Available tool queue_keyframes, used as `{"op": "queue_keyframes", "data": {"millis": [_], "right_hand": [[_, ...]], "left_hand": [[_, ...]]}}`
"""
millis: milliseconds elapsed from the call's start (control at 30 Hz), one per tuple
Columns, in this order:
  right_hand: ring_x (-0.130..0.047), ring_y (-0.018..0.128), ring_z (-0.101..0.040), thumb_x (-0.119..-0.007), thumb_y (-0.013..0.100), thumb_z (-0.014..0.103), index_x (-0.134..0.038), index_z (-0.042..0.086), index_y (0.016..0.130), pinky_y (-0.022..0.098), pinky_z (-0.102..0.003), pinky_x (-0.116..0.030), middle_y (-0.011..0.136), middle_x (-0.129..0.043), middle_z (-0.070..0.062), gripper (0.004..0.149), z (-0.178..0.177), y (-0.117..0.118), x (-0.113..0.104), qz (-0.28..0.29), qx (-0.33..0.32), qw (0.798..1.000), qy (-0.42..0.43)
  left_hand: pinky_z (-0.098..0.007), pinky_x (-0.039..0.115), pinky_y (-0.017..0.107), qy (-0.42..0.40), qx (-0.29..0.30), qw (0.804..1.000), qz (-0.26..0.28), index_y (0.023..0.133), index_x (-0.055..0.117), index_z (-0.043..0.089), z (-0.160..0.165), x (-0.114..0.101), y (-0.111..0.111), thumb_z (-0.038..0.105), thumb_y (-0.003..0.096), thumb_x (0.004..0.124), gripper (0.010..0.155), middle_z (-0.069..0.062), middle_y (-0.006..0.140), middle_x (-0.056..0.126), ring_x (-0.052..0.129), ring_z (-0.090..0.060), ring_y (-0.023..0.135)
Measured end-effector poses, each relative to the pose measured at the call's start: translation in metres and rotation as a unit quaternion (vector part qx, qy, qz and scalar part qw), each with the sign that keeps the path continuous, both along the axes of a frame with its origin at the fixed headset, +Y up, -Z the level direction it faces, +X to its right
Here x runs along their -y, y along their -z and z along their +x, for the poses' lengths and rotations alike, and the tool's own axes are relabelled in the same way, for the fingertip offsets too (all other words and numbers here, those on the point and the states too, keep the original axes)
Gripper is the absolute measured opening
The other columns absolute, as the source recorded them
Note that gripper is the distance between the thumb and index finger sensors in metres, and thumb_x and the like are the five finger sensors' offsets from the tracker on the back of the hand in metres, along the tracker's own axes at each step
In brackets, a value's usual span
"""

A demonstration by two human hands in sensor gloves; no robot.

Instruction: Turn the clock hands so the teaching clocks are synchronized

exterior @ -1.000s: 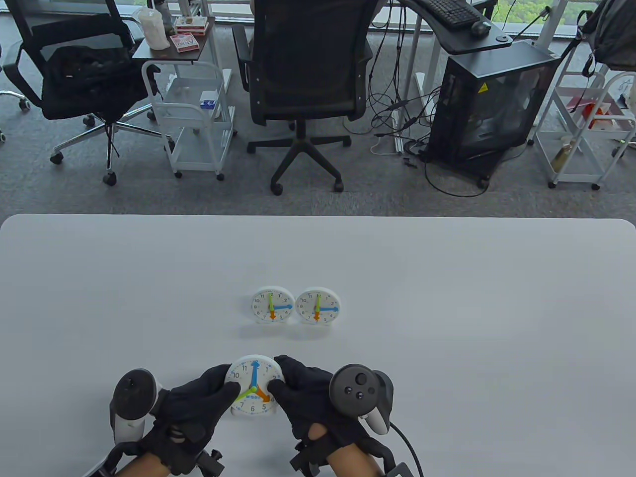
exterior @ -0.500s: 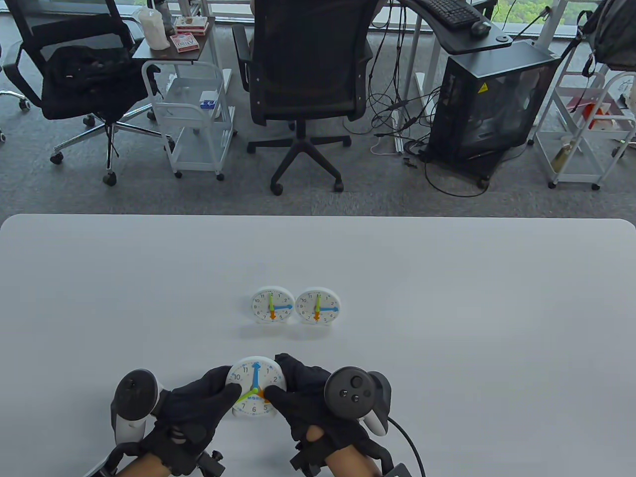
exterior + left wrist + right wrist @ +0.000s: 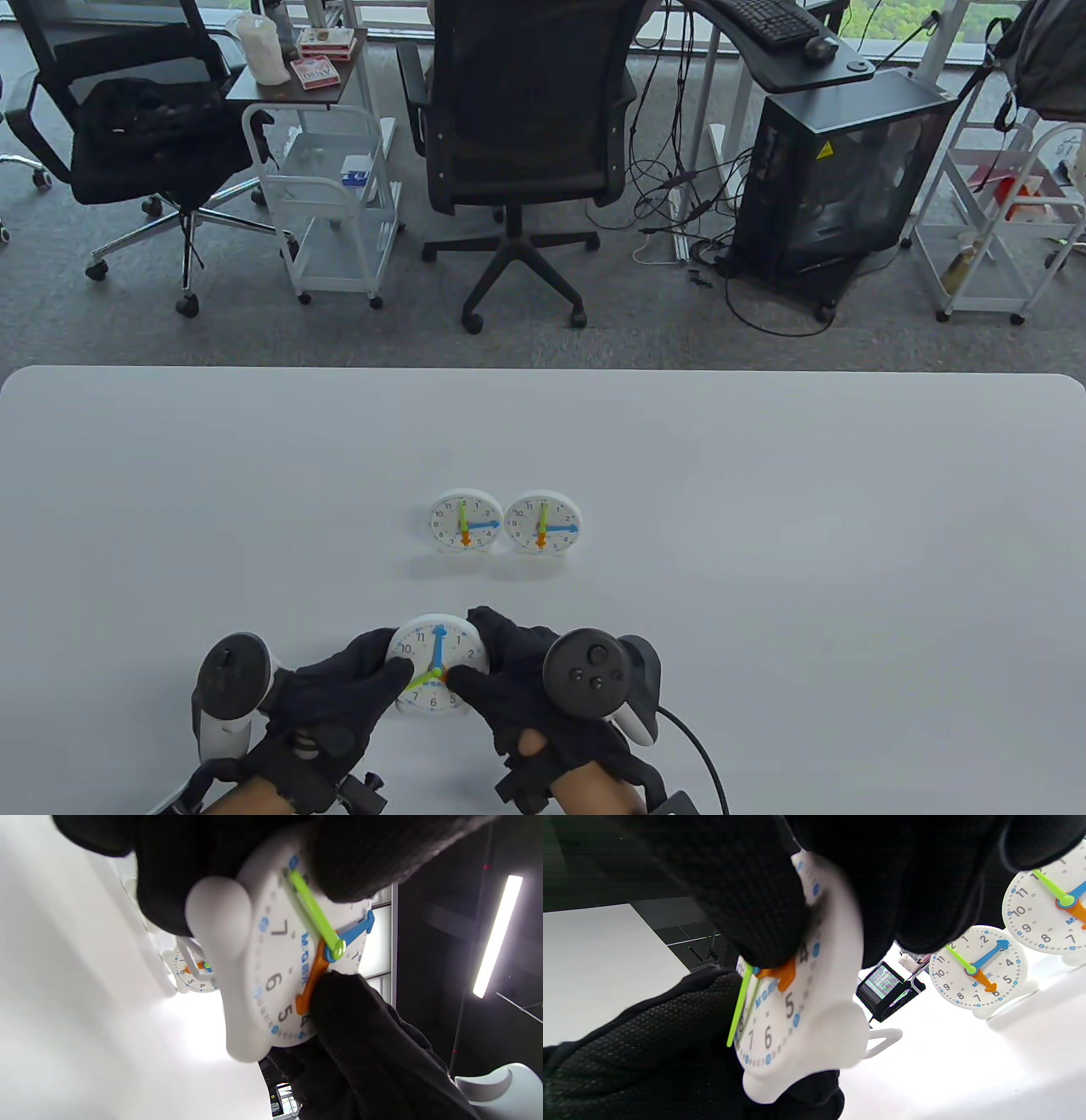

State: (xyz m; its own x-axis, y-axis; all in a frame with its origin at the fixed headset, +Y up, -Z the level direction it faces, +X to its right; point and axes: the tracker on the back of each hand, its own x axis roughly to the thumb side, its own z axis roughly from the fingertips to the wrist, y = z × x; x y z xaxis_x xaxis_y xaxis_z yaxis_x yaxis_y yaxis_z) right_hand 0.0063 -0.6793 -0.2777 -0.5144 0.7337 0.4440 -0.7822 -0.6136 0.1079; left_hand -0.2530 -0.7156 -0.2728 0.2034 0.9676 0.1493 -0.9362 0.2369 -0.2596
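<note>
A white teaching clock (image 3: 434, 660) stands near the table's front edge, held between both hands. Its blue hand points near 12, green near 8, orange near 5 (image 3: 312, 982). My left hand (image 3: 339, 688) grips the clock's left side, with a finger over the green hand's tip (image 3: 305, 899). My right hand (image 3: 501, 671) holds the right side and a fingertip (image 3: 339, 993) presses on the orange hand (image 3: 780, 975). Two more clocks, the left (image 3: 463, 522) and the right (image 3: 543, 522), stand side by side farther back. Both show green at 12, blue at 3, orange at 6.
The white table (image 3: 764, 526) runs wide to both sides. Beyond its far edge stand office chairs (image 3: 517, 127), a white cart (image 3: 331, 178) and a black computer case (image 3: 840, 170) on the carpet.
The orange hand has swung clockwise from about 4 towards 5 under my right fingertip. The clock has shifted slightly towards me. The two far clocks have not moved.
</note>
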Motion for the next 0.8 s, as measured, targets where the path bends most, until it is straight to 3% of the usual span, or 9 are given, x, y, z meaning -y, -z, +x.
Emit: {"op": "queue_keyframes", "data": {"millis": [800], "right_hand": [[-0.096, 0.056, -0.039, -0.100, 0.037, 0.041, -0.077, -0.011, 0.087, 0.049, -0.071, -0.066, 0.059, -0.095, -0.010, 0.076, -0.0041, -0.0025, -0.0017, 0.020, 0.003, 1.000, -0.019]], "left_hand": [[-0.068, 0.067, 0.057, -0.040, 0.002, 0.999, -0.033, 0.089, 0.079, 0.013, 0.0015, -0.0004, -0.0035, 0.043, 0.0487, 0.084, 0.050, -0.008, 0.071, 0.106, 0.101, -0.041, 0.065]]}}
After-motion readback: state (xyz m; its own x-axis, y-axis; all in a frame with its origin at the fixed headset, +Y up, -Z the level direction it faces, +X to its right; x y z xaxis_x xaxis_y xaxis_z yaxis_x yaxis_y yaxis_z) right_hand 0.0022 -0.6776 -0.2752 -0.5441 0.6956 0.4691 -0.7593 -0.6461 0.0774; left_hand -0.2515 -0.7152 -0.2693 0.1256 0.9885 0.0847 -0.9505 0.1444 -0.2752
